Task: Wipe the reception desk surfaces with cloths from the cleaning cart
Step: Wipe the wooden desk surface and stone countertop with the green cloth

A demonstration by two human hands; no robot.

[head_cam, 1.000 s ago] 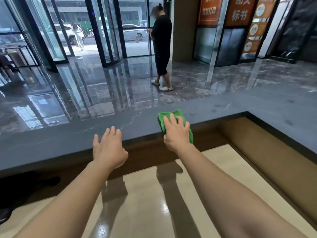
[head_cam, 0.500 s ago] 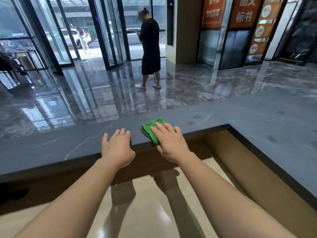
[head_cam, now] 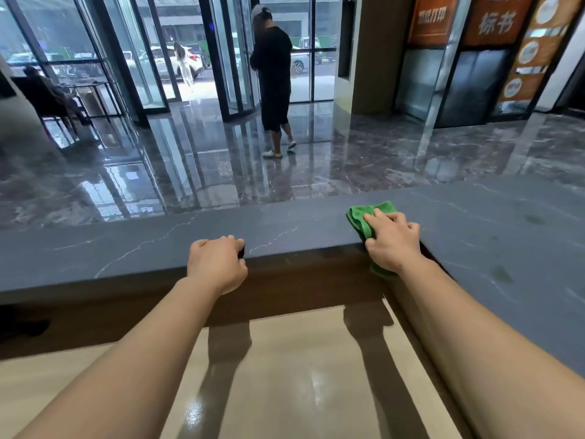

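Note:
A green cloth (head_cam: 361, 218) lies on the dark grey stone counter top (head_cam: 285, 229) of the reception desk, right at its inner corner, with one end hanging over the near edge. My right hand (head_cam: 392, 240) presses down on the cloth, fingers spread over it. My left hand (head_cam: 217, 264) rests on the counter's near edge further left, fingers loosely bent with the tips on the stone, holding nothing.
The counter turns toward me along the right side (head_cam: 512, 255), with faint smudges on it. Below is the lower glossy beige desk surface (head_cam: 285, 375) behind a brown wood front. A person in black (head_cam: 273, 77) walks on the lobby floor near the glass doors.
My right hand has slid the cloth rightward along the counter to the inner corner. My left hand's fingers have bent onto the edge. The person in black has stepped toward the doors.

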